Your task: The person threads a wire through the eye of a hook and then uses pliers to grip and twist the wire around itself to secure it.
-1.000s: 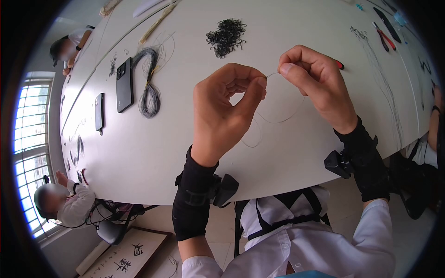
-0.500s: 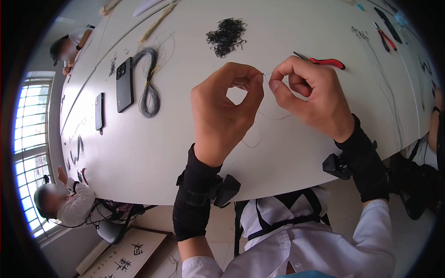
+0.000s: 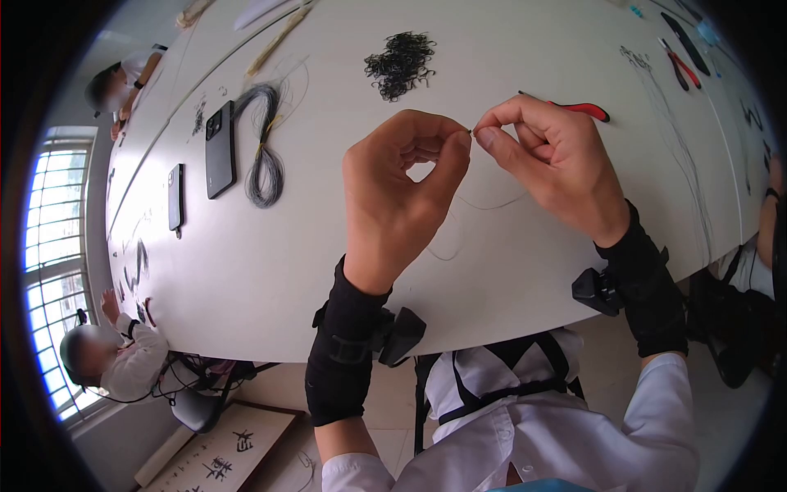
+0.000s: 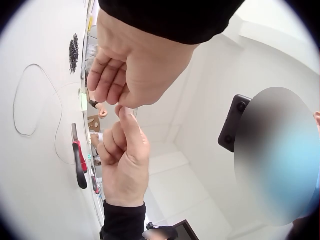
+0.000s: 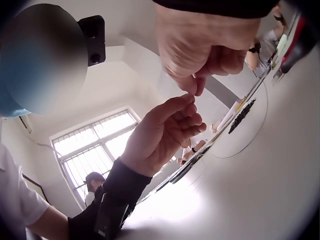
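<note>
Above the table, my left hand (image 3: 407, 201) pinches a tiny dark piece (image 3: 471, 132) between thumb and forefinger; its shape is mostly hidden. My right hand (image 3: 560, 168) pinches a thin grey line (image 3: 492, 206) right beside it, the fingertips of both hands nearly meeting. The line hangs below the hands in a loose loop, and in the left wrist view the line (image 4: 61, 107) curves over the table. Beyond the hands lies a heap of small black hook-like pieces (image 3: 400, 66). Pliers with red and black handles (image 3: 586, 110) lie partly behind my right hand.
On the left lie a tied coil of grey line (image 3: 264, 168) and two phones, the larger phone (image 3: 220, 152) nearest it. Cut lengths of line (image 3: 676, 152) and another pair of pliers (image 3: 679, 67) are on the right. Other people sit around the white table (image 3: 328, 328).
My right hand first lowered and came closer to the left, uncovering the pliers, then its fingertips closed up against the left fingertips. The left hand stayed nearly in place.
</note>
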Tool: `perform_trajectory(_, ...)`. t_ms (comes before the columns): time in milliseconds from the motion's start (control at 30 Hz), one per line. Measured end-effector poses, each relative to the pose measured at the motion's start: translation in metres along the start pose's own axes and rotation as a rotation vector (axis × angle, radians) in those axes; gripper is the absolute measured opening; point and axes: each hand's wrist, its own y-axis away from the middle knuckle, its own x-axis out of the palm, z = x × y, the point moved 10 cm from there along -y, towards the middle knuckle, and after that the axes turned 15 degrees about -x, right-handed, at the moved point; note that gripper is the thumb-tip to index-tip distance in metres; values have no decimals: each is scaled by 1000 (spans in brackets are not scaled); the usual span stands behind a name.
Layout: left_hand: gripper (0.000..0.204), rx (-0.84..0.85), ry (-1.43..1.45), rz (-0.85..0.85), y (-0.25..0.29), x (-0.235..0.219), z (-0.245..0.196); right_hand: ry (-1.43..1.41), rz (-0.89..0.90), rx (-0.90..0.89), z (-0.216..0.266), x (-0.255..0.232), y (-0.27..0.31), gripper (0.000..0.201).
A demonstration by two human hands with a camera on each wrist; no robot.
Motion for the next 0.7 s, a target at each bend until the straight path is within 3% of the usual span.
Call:
perform_trajectory(100, 13, -46, 48, 19, -1, 0, 2, 73, 33, -6, 2, 1, 1, 11)
perform_trajectory(300, 11, 6, -83, -64, -1, -2, 2, 211, 32, -259, 29, 2, -3, 10)
perform_trajectory(500, 6, 163, -249, -134, 2, 3, -7, 188, 20, -210, 20, -4, -3, 10)
perform_trajectory(700, 8, 224, -286, -108, 5, 9, -12, -15, 32, 40, -1, -2, 0, 13)
